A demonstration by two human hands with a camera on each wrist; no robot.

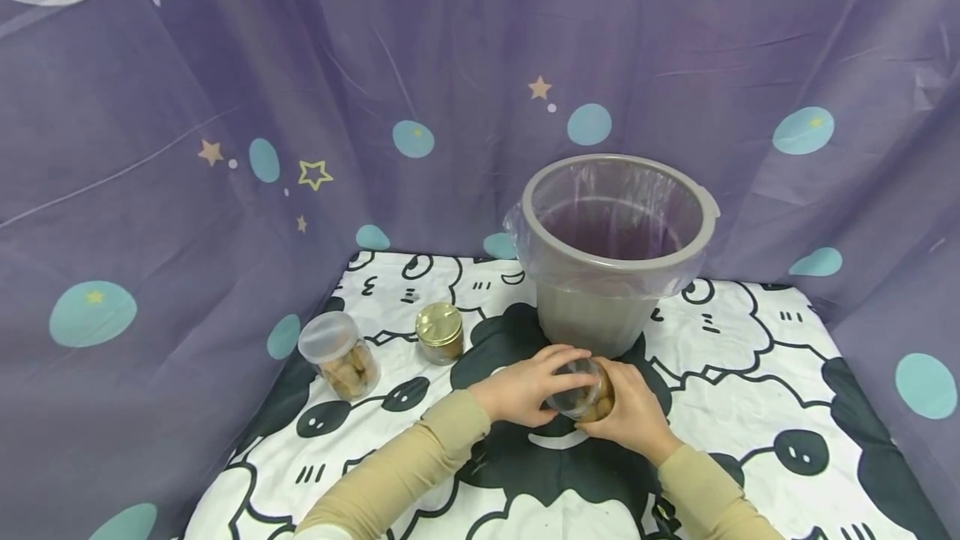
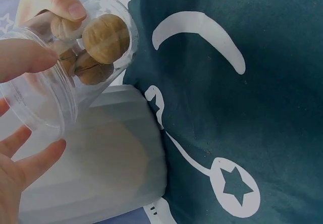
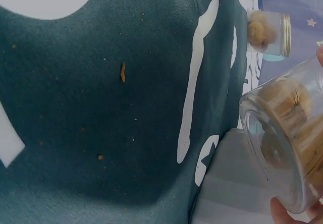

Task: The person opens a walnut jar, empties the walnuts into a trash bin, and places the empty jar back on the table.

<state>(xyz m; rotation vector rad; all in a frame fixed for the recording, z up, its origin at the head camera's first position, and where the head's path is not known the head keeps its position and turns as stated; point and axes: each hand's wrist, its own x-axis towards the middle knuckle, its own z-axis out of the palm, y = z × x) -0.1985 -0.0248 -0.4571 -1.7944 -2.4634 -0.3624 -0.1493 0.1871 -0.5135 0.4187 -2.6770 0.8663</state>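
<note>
In the head view a clear plastic jar (image 1: 606, 397) is held tilted in front of the bin, its mouth toward the left. My right hand (image 1: 636, 413) grips the jar body. The fingers of my left hand (image 1: 525, 388) curve round its clear lid (image 1: 572, 400); whether the lid is loose cannot be told. Several walnuts (image 2: 106, 39) show through the jar wall in the left wrist view, where fingertips of both hands appear. The right wrist view has the jar's base (image 3: 272, 158) close up, with walnuts inside and part of my right hand below.
A grey bin (image 1: 592, 315) with a clear bag liner stands just behind the hands. To the left are a gold-lidded jar (image 1: 439, 327) and a jar with a whitish lid (image 1: 341, 357) holding brown pieces. Small brown crumbs (image 3: 123, 71) lie on the patterned cloth (image 1: 555, 515).
</note>
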